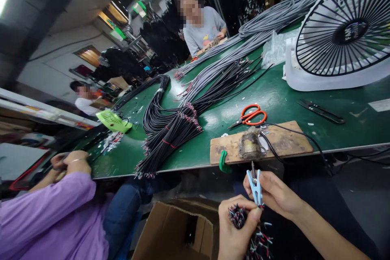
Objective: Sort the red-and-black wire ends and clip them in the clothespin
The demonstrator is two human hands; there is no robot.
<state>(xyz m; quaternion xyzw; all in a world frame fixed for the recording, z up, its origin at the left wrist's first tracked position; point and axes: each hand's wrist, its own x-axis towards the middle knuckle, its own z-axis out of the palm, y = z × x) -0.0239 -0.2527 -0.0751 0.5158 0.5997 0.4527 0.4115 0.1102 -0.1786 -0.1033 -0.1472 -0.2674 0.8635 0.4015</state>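
Note:
My left hand [236,227] is closed round a bundle of black cables [239,214] with red, white and blue wire ends, held below the table edge. My right hand [276,193] pinches a light blue clip tool [255,185] whose metal tip points up toward a solder pot [250,146]. The pot sits on a worn wooden board [286,140] clamped to the front edge of the green table [274,97] by a green clamp [223,161].
Orange scissors [251,115] and black tweezers [321,111] lie on the table. Black cable bundles [170,130] and grey cables [243,40] spread across it. A white fan [341,32] stands right. A cardboard box [176,231] sits below. A person in purple [48,219] works at left, with others beyond.

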